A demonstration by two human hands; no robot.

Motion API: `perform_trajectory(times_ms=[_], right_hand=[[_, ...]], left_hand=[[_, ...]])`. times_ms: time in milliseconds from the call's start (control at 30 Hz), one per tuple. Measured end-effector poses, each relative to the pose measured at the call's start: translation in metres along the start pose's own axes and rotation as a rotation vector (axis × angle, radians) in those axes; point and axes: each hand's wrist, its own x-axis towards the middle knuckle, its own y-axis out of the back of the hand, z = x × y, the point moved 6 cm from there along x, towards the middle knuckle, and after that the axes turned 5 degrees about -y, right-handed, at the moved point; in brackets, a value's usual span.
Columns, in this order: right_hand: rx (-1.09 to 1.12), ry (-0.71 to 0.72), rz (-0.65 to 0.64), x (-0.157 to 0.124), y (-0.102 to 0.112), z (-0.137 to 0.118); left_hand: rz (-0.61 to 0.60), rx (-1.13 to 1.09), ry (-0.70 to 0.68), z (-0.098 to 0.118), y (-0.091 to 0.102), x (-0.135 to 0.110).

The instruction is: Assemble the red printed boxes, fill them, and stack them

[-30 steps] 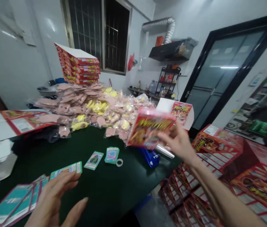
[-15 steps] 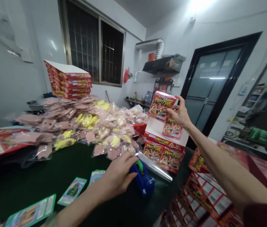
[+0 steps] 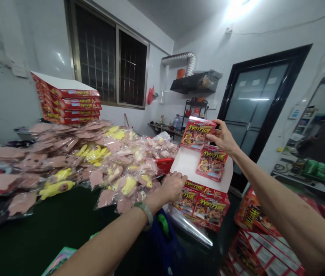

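My right hand (image 3: 222,137) grips a small red printed box (image 3: 196,132) by its right end and holds it just above the white top of a red display carton (image 3: 187,164). A second small red box (image 3: 211,162) lies on that white top, to the right. My left hand (image 3: 174,186), with a pale green bangle on the wrist, rests with curled fingers on the carton's near left edge. More small red boxes (image 3: 201,203) show in the carton's front.
A heap of pink and yellow bagged toys (image 3: 93,157) covers the dark green table (image 3: 50,230). Flat red cartons (image 3: 67,101) are stacked by the window. A blue tape dispenser (image 3: 165,237) sits under my left forearm. Red cartons (image 3: 260,237) pile low at the right.
My left hand left the blue tape dispenser and reached forward to the display carton's edge. My right hand carried the small red box over the carton's white top.
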Motion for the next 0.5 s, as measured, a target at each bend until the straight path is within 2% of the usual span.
perform_trajectory(times_ms=[233,500], right_hand=[[0.031,-0.065,-0.049,0.005,0.005,0.007],[0.02,-0.079,-0.088,0.006,0.011,-0.002]], left_hand=[[0.008,-0.014,0.066,-0.005,-0.005,-0.002],[0.03,-0.07,0.276,-0.013,0.007,0.011]])
